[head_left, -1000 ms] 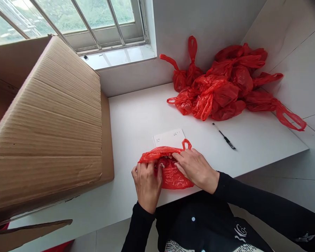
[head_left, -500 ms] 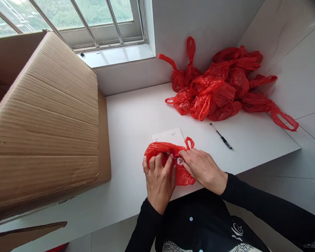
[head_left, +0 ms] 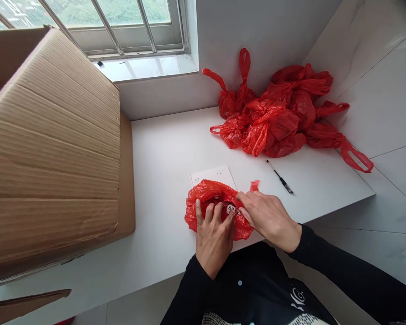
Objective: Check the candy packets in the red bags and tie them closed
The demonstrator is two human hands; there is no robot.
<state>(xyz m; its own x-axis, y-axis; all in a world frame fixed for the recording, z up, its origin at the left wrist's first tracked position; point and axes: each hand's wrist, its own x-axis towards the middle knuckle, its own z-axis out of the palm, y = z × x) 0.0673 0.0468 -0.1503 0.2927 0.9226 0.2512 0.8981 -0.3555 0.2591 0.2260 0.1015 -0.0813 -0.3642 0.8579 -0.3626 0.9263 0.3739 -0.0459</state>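
Presently: one small red bag (head_left: 209, 198) lies on the white counter (head_left: 165, 149), close to its near edge and directly in front of the person. The bag's mouth faces up and is spread wide.

Left hand (head_left: 214, 239): open, fingers spread and extended, laid over the near side of the bag with the fingertips (head_left: 208, 212) reaching into the mouth. Not a closed grip.

Right hand (head_left: 270, 216): closed in a pinch on the bag's right rim, thumb and fingers together on the plastic. A handle loop (head_left: 255, 185) sticks out just beyond the knuckles.

A small white printed piece (head_left: 232, 210) shows in the opening between the two hands; what it is cannot be told.

Surroundings:
- White card (head_left: 211, 174) flat on the counter, touching or tucked under the far edge of the bag.
- Black pen (head_left: 280, 177) to the right of the card, apart from the bag.
- Pile of red bags (head_left: 277, 117), tied, in the far right corner against the wall.
- Large cardboard box (head_left: 54, 149) on the left of the counter, flap raised.
- Barred window (head_left: 122, 27) behind the box.
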